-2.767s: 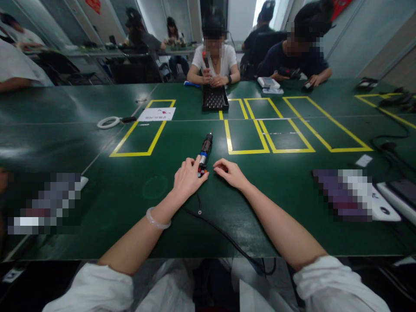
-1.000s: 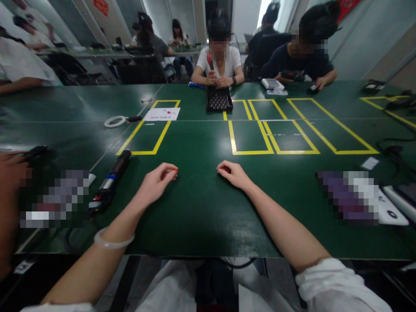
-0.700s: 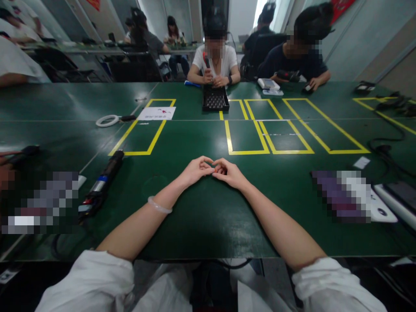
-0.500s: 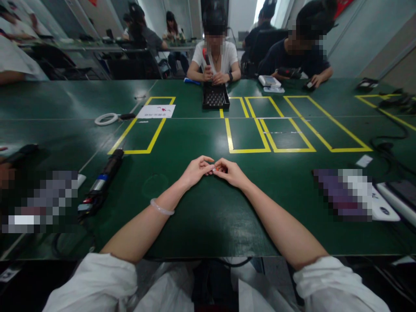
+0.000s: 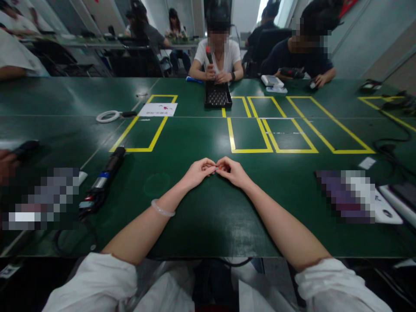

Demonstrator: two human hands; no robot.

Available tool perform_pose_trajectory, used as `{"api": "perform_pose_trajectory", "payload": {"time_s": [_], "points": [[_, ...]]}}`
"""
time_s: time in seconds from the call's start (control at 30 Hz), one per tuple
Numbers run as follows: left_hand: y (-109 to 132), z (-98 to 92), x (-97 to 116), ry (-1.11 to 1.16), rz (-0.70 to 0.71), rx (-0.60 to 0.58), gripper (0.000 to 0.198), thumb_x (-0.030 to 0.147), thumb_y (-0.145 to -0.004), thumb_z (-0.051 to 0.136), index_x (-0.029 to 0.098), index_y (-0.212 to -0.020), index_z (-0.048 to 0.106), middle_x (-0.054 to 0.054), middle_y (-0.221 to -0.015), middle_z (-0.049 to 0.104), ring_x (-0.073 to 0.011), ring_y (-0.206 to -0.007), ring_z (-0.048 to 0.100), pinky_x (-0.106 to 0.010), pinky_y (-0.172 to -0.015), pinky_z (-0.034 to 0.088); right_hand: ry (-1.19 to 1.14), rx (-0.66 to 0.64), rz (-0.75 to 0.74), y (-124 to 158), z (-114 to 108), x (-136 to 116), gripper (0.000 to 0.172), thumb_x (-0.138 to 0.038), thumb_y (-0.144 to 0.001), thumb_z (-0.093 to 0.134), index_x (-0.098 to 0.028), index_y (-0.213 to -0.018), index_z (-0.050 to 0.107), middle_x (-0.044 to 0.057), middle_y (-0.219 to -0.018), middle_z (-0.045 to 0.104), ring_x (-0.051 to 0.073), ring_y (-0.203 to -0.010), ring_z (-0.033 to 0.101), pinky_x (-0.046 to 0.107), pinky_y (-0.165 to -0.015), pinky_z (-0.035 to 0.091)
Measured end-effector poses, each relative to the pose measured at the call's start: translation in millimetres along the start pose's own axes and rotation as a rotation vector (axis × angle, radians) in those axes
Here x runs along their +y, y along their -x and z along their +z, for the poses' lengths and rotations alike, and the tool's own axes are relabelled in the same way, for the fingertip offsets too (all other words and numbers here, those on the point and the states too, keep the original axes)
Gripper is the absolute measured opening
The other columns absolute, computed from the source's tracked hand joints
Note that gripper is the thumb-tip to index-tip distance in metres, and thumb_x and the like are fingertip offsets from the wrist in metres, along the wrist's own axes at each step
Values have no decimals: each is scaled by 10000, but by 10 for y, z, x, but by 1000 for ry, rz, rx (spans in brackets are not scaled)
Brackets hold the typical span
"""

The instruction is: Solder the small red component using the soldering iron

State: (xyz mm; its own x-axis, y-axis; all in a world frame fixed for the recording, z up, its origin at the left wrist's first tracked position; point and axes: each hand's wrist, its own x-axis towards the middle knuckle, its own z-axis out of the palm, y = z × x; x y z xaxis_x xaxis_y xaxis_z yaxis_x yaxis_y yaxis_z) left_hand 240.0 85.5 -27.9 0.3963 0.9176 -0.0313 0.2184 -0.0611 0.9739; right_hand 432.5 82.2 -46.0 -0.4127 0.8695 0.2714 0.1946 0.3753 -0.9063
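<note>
Loose folds are formed by the white cloth sleeves [image 5: 94,281] rolled up at both elbows. The left wrist is ringed by a smooth, translucent pale bracelet [image 5: 163,209]. On the same side, a dark cable [image 5: 57,242] is looped near the edge of the glossy green desk [image 5: 208,225]. Beyond it, a slender cylindrical tool [image 5: 101,180] is laid slantwise, its black body broken by a shiny metallic sleeve and a blue band. Over the middle of the desk, a small piece [image 5: 219,167] with an orange part is pinched between the fingertips of the left hand [image 5: 196,172] and the right hand [image 5: 232,170]; its full shape is hidden by the curled fingers. Farther off, long boxes are marked out in flat yellow tape [image 5: 251,151]. At the left, one box is partly covered by a thin white paper sheet [image 5: 159,109], beside which a round white coil [image 5: 108,116] is set. Toward the far edge, a shallow rectangular black tray [image 5: 218,104] is placed before a person in white [image 5: 234,54], by whom a red-topped tool [image 5: 209,56] is held upright.
</note>
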Motion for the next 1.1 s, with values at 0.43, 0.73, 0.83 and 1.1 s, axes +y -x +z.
{"api": "perform_pose_trajectory", "payload": {"time_s": [0.43,0.73,0.83,1.1], "points": [[18,32,-7,-39,43,72,312,340,-752,692,144,-977,602,-56,-939,642,-149,-829,609,-295,-782,479,-5,44,41,-19,-17,-42,191,-341,-816,638,-184,-893,560,-30,-698,536,102,-593,470,235,-570,382],[19,27,-39,-55,99,71,235,312,-771,666,154,-933,602,-53,-928,641,-149,-850,614,-266,-739,475,-3,49,45,-19,-9,-30,203,-332,-803,653,-176,-913,584,-9,-737,577,108,-624,503,238,-577,396],[25,34,-33,-74,107,77,226,306,-770,663,157,-925,595,-54,-938,639,-151,-861,614,-263,-736,475,17,45,31,-20,-7,-38,184,-313,-805,646,-179,-913,579,-6,-753,590,110,-636,516,238,-582,400],[47,45,8,-97,100,89,227,327,-772,661,161,-909,590,-42,-904,629,-149,-832,607,-263,-726,473,82,50,-4,-22,-8,-41,166,-306,-811,639,-183,-911,590,8,-804,598,117,-669,537,241,-603,414]]}}
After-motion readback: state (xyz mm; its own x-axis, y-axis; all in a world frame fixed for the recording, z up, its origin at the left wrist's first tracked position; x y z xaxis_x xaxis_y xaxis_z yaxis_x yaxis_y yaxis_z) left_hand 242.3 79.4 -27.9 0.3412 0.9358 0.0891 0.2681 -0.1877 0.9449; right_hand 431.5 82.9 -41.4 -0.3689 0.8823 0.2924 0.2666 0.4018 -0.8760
